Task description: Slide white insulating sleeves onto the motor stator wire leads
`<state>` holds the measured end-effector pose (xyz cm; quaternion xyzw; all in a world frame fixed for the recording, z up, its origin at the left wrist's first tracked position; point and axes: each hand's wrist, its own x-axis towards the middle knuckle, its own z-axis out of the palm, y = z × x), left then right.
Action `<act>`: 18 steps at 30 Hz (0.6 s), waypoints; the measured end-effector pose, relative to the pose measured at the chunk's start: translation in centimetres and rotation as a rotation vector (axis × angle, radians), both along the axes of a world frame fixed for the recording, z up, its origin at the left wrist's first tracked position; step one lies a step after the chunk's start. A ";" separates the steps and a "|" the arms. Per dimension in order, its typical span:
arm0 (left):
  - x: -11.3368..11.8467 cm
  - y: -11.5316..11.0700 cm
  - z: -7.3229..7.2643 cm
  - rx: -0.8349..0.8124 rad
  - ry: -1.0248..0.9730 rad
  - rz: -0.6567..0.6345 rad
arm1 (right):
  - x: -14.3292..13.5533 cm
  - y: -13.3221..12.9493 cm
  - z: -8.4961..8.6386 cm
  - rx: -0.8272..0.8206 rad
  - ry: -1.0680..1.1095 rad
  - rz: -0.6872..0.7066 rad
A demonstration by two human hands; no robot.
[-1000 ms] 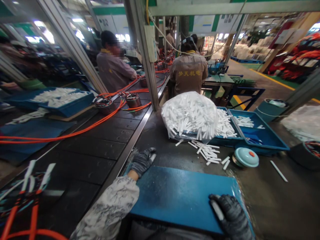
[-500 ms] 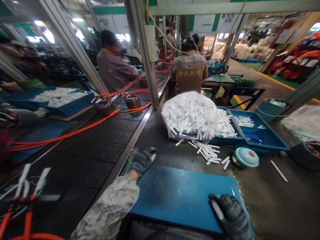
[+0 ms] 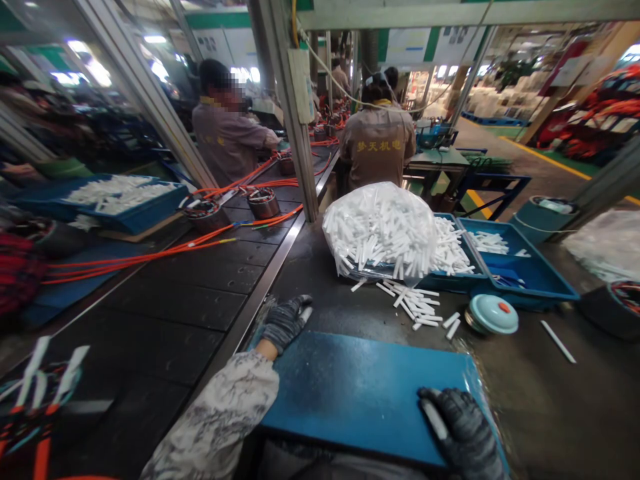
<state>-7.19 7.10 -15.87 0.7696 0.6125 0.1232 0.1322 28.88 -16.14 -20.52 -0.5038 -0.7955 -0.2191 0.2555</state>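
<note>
My left hand [image 3: 286,324], in a grey striped glove, rests at the far left corner of a blue board [image 3: 365,387]. Its fingers point forward and the thumb lies apart. My right hand [image 3: 463,430], gloved alike, lies on the board's near right part with its fingers loosely bent. A pale strip runs along each thumb; I cannot tell whether it belongs to the glove. Beyond the board lie loose white tubes [image 3: 413,305], in front of a clear bag [image 3: 380,230] full of the same tubes.
Blue bins [image 3: 537,270] stand behind a round pale-blue lidded container [image 3: 493,315]. The black conveyor [image 3: 200,287] on the left carries wound metal cores [image 3: 263,203] with orange cables [image 3: 145,261]. A metal post [image 3: 295,133] rises ahead. Two co-workers sit beyond.
My hands have stayed still. At lower left, the cable bundle with white sleeves shifted left and down. The orange cables on the conveyor moved, and a red checked sleeve came into view at left.
</note>
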 end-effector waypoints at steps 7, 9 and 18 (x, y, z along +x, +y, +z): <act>-0.1 0.0 -0.1 0.012 -0.002 0.001 | 0.1 -0.1 0.0 0.032 -0.073 0.016; -0.2 0.1 -0.2 0.013 -0.006 -0.002 | 0.0 -0.1 0.3 0.034 -0.068 0.008; -0.3 0.3 -0.7 0.011 -0.042 -0.010 | 0.0 -0.3 -0.1 0.032 -0.070 0.010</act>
